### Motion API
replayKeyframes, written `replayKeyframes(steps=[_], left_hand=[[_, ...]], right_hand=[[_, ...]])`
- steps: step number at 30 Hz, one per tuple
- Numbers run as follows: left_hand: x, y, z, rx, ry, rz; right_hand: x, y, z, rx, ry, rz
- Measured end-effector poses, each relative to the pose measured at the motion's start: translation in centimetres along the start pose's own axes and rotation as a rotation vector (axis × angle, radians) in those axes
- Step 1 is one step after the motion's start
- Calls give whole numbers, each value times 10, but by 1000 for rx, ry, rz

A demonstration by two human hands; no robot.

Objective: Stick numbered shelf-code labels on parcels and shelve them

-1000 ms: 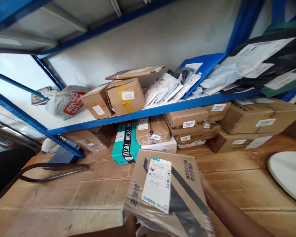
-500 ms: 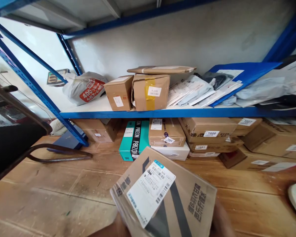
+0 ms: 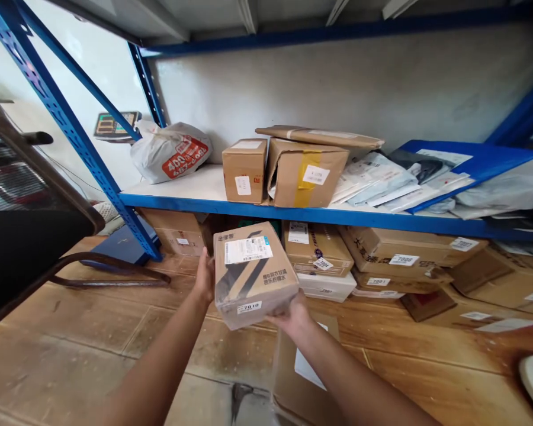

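Observation:
A brown cardboard box [image 3: 231, 284] with grey stripes, a white shipping label and a "7010" sticker is held off the floor between my two hands. My left hand [image 3: 203, 278] presses against its left side, fingers along the edge. Under the lower right corner, my right hand [image 3: 291, 312] supports it, with some fingertips hidden beneath. The box is tilted, top face toward me, just in front of the lower shelf space. It mostly covers a green box [image 3: 273, 225] behind it. To its right stands a brown carton marked 7004 [image 3: 337, 251] on a white box [image 3: 333, 287].
The blue shelf edge [image 3: 182, 204] runs above the floor parcels. On that shelf lie a plastic bag [image 3: 169, 155], cartons [image 3: 308, 168] and mailing bags [image 3: 377, 180]. More cartons [image 3: 382, 242] are stacked at right. Another carton [image 3: 293, 378] stands below my right forearm. A chair [image 3: 31, 236] is at left.
The box has moved forward and away from me, toward the space under the shelf. Both arms are now stretched out. The green box has become mostly covered, and a carton below has come into view.

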State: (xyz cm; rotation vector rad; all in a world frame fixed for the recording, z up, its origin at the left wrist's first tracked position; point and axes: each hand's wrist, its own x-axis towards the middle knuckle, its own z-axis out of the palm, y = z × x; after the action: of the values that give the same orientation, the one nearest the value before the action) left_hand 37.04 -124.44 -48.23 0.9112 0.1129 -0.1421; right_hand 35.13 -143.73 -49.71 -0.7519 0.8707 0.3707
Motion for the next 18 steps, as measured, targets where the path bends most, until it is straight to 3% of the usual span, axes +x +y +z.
replayKeyframes(steps=[2, 5, 9, 13, 18], left_hand=[[-4, 8, 10, 140, -18, 92], [-17, 13, 14, 577, -53, 252], [-38, 10, -9, 1047, -61, 278], [-39, 8, -31, 1034, 19, 316], [6, 16, -25, 927, -22, 415]], right_hand=[[2, -1, 9, -7, -46, 61], [8, -2, 8, -52, -139, 40], [17, -3, 1, -230, -279, 67], [6, -10, 12, -206, -229, 142], [-10, -34, 44, -33, -171, 170]])
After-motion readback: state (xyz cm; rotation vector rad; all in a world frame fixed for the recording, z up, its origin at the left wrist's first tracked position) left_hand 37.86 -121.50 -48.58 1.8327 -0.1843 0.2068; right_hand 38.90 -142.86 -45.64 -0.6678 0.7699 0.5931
